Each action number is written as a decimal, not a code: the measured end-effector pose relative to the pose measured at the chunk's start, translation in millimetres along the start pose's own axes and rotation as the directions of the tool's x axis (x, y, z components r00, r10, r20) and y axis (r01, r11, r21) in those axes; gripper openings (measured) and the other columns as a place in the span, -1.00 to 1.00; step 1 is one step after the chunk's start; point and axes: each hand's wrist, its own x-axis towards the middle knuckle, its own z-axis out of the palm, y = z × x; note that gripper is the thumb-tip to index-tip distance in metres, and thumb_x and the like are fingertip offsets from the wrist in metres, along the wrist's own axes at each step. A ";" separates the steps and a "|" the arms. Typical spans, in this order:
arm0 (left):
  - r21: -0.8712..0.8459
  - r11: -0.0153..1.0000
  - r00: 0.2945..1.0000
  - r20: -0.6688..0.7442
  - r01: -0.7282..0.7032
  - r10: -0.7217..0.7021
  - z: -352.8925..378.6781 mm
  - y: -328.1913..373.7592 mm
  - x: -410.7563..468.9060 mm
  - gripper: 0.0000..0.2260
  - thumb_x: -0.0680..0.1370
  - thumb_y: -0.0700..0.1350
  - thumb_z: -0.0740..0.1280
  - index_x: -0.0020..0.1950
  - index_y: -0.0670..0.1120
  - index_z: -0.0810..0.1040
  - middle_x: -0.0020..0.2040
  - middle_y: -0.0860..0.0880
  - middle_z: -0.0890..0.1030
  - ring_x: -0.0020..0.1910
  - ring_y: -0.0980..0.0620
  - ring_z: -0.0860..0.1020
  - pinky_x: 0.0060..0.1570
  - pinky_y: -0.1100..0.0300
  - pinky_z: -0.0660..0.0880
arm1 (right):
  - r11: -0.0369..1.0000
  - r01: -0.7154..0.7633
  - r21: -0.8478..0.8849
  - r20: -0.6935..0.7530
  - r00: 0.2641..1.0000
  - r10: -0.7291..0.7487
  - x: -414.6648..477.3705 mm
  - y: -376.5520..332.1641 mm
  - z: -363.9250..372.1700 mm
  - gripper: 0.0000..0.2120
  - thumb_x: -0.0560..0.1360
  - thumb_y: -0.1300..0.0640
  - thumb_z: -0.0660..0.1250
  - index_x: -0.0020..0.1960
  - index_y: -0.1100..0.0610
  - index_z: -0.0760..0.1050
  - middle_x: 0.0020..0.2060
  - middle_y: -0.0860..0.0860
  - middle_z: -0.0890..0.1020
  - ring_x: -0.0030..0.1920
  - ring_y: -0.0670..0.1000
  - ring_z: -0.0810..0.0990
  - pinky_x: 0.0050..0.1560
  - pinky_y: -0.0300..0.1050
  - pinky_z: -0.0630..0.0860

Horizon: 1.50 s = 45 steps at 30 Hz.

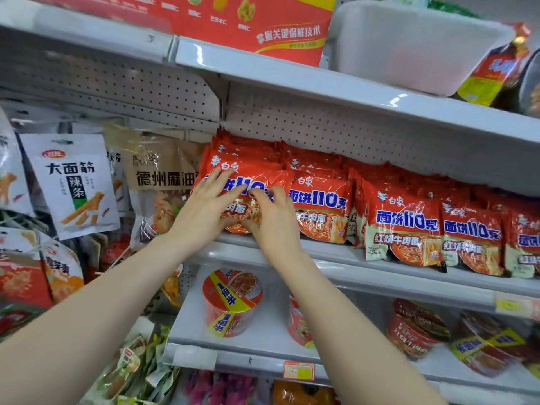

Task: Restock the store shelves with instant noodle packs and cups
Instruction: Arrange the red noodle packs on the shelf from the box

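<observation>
Both hands are up at the red plastic instant noodle pack (254, 178), which stands upright at the left end of its row on the grey metal shelf (365, 258). The left hand (204, 211) presses its front with fingers spread flat. The right hand (273, 226) pinches it, fingers curled. A red-and-yellow noodle cup (230, 302) sits one shelf lower.
</observation>
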 end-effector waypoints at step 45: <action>-0.639 0.747 0.963 0.037 -0.181 0.265 179.4 563.0 9.1 -0.68 0.54 -0.13 0.36 0.31 -0.01 0.55 0.18 -0.03 0.55 0.15 -0.06 0.52 0.05 0.12 0.43 | 0.889 -0.374 -0.266 -0.310 0.906 0.288 -360.7 405.1 -293.8 -0.71 0.60 0.11 0.27 0.30 0.10 0.54 0.12 0.09 0.60 0.11 0.15 0.53 0.07 0.05 0.47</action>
